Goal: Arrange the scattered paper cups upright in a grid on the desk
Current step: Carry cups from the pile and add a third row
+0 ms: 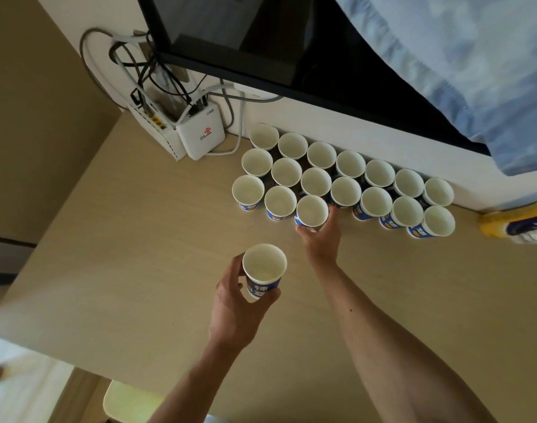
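Holding the left side of the pale, wood-grain table (132, 227) is a smooth white router box (200, 137), with tangled cables behind it. Now to you: your left hand (233, 303) has thumb and fingers curled round a paper cup (264, 274) and is clamped on its blue printed wall. The round white mouth sits above your knuckles and opens upward, with the long axis close to vertical. Whether its base touches the table, you can't tell from here.

Moving right, your right hand (319, 236) reaches further out, fingers closed on the lower wall of the front-row cup (312, 210). It stands upright, rim up, just beyond your fingertips and third in the near row. It sits tight against the cup grid (349, 178). These tapered paper cups with white insides and blue sides stand mouth-up in slanting rows along the white wall. At far right lies a blurred yellow object (502, 224).
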`<action>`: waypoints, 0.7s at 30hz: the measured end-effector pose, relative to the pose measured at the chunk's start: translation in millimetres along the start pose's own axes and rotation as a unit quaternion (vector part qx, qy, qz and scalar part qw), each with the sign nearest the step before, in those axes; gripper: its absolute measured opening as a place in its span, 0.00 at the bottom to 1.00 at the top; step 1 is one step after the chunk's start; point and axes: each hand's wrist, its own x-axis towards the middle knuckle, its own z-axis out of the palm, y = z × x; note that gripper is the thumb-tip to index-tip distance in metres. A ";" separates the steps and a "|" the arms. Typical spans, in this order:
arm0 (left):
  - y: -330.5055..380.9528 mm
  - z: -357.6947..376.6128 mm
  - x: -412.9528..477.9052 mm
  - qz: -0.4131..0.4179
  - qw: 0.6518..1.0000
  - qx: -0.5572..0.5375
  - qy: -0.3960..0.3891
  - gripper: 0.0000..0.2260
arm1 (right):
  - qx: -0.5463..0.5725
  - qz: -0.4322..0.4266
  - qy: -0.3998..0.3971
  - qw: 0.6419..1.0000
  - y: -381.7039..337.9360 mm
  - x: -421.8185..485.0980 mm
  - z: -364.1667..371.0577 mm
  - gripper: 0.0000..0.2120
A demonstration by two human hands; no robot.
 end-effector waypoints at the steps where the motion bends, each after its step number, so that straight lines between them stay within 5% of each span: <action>1: 0.0 1.3 -0.1 0.001 1.000 0.000 -0.002 0.30 | 0.004 0.001 -0.004 1.000 1.8 0.2 0.8 0.31; 8: 6.1 11.9 0.9 0.011 1.000 0.006 -0.008 0.30 | 0.035 0.085 -0.016 0.996 6.5 -12.3 -10.1 0.36; 12: 15.0 26.1 3.4 0.011 1.000 0.001 -0.015 0.31 | 0.072 0.110 0.047 0.990 5.6 -46.8 -44.9 0.28; 15: 20.7 42.4 4.8 0.012 0.999 -0.003 -0.033 0.29 | 0.194 0.168 -0.047 0.965 -9.5 -68.3 -81.1 0.22; 17: 24.8 54.1 5.7 0.026 0.998 0.000 -0.050 0.29 | 0.241 0.160 -0.160 0.944 -23.5 -76.4 -102.1 0.28; 21: 35.3 73.7 7.1 0.063 0.994 0.005 -0.085 0.28 | 0.206 0.122 -0.238 0.941 -39.8 -78.5 -118.6 0.30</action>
